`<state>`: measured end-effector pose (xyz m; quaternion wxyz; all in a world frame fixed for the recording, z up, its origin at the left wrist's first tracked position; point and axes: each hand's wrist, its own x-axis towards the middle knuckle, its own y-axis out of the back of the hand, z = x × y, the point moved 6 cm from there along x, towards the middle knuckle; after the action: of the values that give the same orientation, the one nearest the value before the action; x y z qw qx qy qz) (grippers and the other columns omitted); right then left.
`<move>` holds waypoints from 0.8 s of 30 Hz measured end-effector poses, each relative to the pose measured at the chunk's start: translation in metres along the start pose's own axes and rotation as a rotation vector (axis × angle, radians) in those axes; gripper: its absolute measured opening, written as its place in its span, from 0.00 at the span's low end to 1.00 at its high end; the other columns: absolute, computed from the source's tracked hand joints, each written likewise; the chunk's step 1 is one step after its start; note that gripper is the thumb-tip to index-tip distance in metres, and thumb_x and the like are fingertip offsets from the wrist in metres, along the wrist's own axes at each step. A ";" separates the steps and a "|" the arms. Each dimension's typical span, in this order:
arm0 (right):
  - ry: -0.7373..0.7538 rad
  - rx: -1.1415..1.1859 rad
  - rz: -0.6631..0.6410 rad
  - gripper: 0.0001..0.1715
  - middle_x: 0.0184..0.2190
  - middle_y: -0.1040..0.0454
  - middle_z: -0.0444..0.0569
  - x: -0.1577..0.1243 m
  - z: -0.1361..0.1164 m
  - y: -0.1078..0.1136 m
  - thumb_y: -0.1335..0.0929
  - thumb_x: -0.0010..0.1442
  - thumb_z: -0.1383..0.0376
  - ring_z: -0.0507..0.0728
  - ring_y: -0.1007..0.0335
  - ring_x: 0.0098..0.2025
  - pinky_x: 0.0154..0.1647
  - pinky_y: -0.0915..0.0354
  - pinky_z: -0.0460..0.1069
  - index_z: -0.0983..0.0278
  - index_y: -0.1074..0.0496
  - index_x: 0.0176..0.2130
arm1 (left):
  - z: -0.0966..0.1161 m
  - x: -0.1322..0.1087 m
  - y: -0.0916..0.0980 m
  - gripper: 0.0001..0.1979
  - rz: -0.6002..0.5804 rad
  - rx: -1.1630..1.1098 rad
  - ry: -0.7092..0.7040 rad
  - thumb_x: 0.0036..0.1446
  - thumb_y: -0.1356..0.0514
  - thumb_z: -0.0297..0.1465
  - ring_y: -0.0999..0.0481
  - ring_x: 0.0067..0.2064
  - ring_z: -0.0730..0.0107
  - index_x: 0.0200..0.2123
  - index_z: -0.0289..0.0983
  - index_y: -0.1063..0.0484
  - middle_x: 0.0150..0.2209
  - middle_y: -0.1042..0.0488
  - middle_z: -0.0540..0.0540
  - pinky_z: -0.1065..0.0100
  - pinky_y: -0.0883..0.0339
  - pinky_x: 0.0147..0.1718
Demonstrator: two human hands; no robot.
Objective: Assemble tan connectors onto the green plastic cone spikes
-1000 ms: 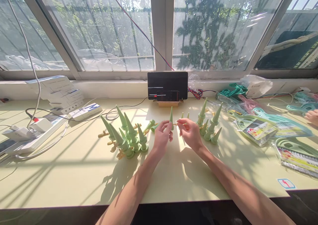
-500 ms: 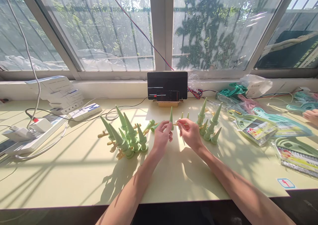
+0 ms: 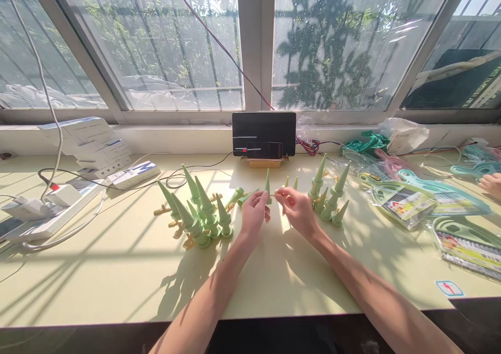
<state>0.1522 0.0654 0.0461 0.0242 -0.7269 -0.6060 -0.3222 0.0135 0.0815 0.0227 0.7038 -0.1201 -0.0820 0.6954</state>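
Upright between my hands is a pale green pointed cone point(image 3: 267, 181), with my left hand point(image 3: 254, 213) closed around its lower part. My right hand point(image 3: 298, 208) pinches a small tan peg point(image 3: 273, 194) that reaches to the cone's side. Fingers hide exactly where the two meet. Left of my hands stands a cluster of green cone pieces point(image 3: 203, 208), several with tan pegs sticking out. More green cones point(image 3: 332, 200) stand just right of my right hand. Behind my left hand, a green piece point(image 3: 236, 196) lies on its side.
A tablet point(image 3: 264, 127) and a phone lean on a small stand by the window. White boxes point(image 3: 86, 140), a power strip point(image 3: 55, 218) and cables are at left. Bagged green items point(image 3: 407, 200) lie at right, where another person's hand point(image 3: 491, 183) shows.
The cone in my left hand has shifted slightly left. My right hand stays close to it, its fingers on the tan peg a little farther left.
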 end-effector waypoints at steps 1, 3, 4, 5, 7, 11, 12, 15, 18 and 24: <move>0.012 -0.012 -0.004 0.13 0.34 0.23 0.49 0.000 0.000 0.000 0.34 0.65 0.58 0.51 0.34 0.22 0.28 0.37 0.48 0.64 0.25 0.38 | 0.000 0.000 0.000 0.19 0.001 0.002 -0.001 0.50 0.32 0.44 0.40 0.18 0.81 0.35 0.35 0.29 0.22 0.34 0.54 0.73 0.45 0.17; 0.030 -0.034 -0.017 0.12 0.32 0.23 0.48 0.000 0.001 -0.001 0.33 0.65 0.59 0.51 0.34 0.22 0.28 0.38 0.48 0.63 0.26 0.36 | -0.001 0.001 0.001 0.19 0.005 0.008 -0.004 0.50 0.32 0.44 0.40 0.18 0.81 0.35 0.35 0.29 0.23 0.34 0.54 0.73 0.45 0.17; 0.034 -0.042 -0.023 0.12 0.31 0.24 0.47 0.000 0.001 -0.001 0.34 0.65 0.59 0.51 0.35 0.22 0.29 0.38 0.48 0.63 0.26 0.34 | -0.001 0.001 0.001 0.19 0.005 0.012 -0.005 0.50 0.32 0.45 0.40 0.18 0.81 0.35 0.35 0.29 0.23 0.34 0.53 0.73 0.45 0.17; 0.035 -0.047 -0.029 0.12 0.29 0.24 0.47 0.000 0.001 -0.002 0.34 0.65 0.59 0.51 0.35 0.22 0.29 0.39 0.48 0.63 0.27 0.33 | -0.002 0.001 0.002 0.20 0.006 0.016 -0.007 0.50 0.32 0.44 0.40 0.18 0.81 0.35 0.35 0.28 0.24 0.33 0.53 0.73 0.45 0.17; 0.030 -0.047 -0.042 0.13 0.25 0.26 0.45 0.000 0.001 -0.003 0.34 0.65 0.60 0.52 0.36 0.22 0.28 0.40 0.48 0.63 0.28 0.31 | -0.002 0.001 0.002 0.20 0.009 0.019 -0.013 0.49 0.31 0.44 0.40 0.18 0.82 0.35 0.35 0.28 0.26 0.32 0.52 0.73 0.45 0.17; 0.002 -0.012 -0.053 0.14 0.22 0.30 0.43 -0.001 0.003 -0.004 0.35 0.65 0.59 0.52 0.38 0.21 0.26 0.41 0.47 0.62 0.31 0.29 | -0.003 0.001 0.002 0.20 0.014 0.004 -0.018 0.49 0.31 0.44 0.40 0.18 0.84 0.37 0.35 0.28 0.31 0.30 0.50 0.72 0.46 0.16; -0.012 0.000 -0.050 0.14 0.21 0.31 0.43 -0.001 0.004 -0.005 0.35 0.64 0.59 0.52 0.38 0.21 0.25 0.41 0.47 0.62 0.31 0.28 | -0.004 0.002 0.002 0.20 0.013 0.003 -0.019 0.49 0.31 0.44 0.40 0.18 0.84 0.38 0.35 0.27 0.32 0.29 0.50 0.72 0.46 0.16; -0.058 0.036 -0.040 0.15 0.21 0.31 0.44 -0.001 0.008 -0.005 0.35 0.63 0.58 0.52 0.37 0.21 0.24 0.40 0.47 0.62 0.32 0.27 | -0.004 0.002 0.003 0.20 0.010 0.014 -0.027 0.49 0.31 0.43 0.41 0.18 0.85 0.39 0.36 0.26 0.35 0.28 0.49 0.72 0.45 0.17; -0.101 0.077 -0.043 0.15 0.21 0.31 0.45 0.000 0.011 -0.006 0.34 0.62 0.57 0.52 0.36 0.20 0.23 0.40 0.47 0.62 0.32 0.27 | -0.005 0.002 0.003 0.19 0.006 0.029 -0.044 0.50 0.31 0.44 0.41 0.18 0.86 0.40 0.37 0.25 0.39 0.27 0.47 0.72 0.44 0.17; -0.199 0.202 -0.056 0.17 0.20 0.32 0.43 0.000 0.013 -0.008 0.33 0.60 0.53 0.52 0.36 0.17 0.20 0.39 0.48 0.63 0.31 0.27 | -0.008 0.004 0.004 0.22 -0.019 0.046 -0.052 0.49 0.30 0.46 0.42 0.18 0.84 0.41 0.37 0.23 0.29 0.30 0.51 0.72 0.46 0.18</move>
<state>0.1510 0.0735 0.0328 0.0278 -0.7321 -0.6546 -0.1863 0.0123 0.0850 0.0133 0.7106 -0.0848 -0.0854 0.6933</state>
